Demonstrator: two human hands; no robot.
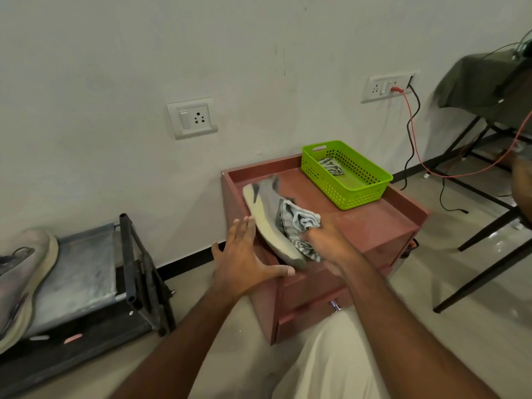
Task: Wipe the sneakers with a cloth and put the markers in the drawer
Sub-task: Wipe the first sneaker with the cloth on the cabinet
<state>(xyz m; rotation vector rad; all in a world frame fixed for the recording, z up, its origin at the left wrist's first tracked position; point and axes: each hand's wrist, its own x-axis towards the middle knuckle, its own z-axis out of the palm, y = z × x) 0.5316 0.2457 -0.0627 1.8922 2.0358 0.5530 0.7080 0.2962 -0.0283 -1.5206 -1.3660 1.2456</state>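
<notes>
Grey sneaker (266, 214) lay tilted on its side across the front-left of the red cabinet top (368, 214), pale sole facing left. L hand (244, 260) was spread wide, fingers straight, fingertips against the sole, thumb under the toe end. R hand (325, 240) gripped a bunched striped cloth (299, 223) pressed on the sneaker's upper. Green basket (347, 175) sat at the back-right of the top w/ another striped cloth (331, 166) inside. Drawer w/ metal knob (334, 306) below, shut. Second sneaker (23, 280) rested on a low rack (95, 272) to the left, well apart. Red and black cables (411, 131) hung from a wall socket (387, 87) behind; black-legged table (489, 174) at right. No markers seen.
</notes>
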